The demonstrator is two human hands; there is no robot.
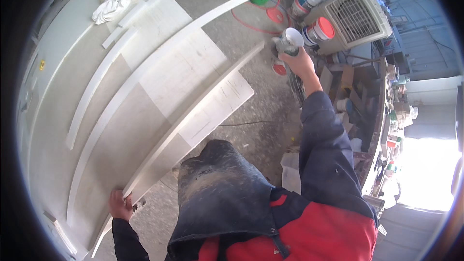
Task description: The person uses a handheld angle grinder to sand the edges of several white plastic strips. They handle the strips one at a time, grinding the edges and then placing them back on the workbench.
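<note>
White curved strip (195, 106), along right side of tabletop (129, 137): likely light, springy, snappable; best held mid-length. Pinched toward near end by left hand (120, 206); pale cup-shaped item (293, 37) apparently clasped in right hand (301, 63).

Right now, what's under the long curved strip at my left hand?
The pale panelled surface shows along both sides of the curved strip; whatever lies directly beneath it is covered.

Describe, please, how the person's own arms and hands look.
The left hand and right hand are both bare, without gloves. The right sleeve is long, loose and dark navy, with a small pale mark; the left sleeve looks nearly black.
</note>
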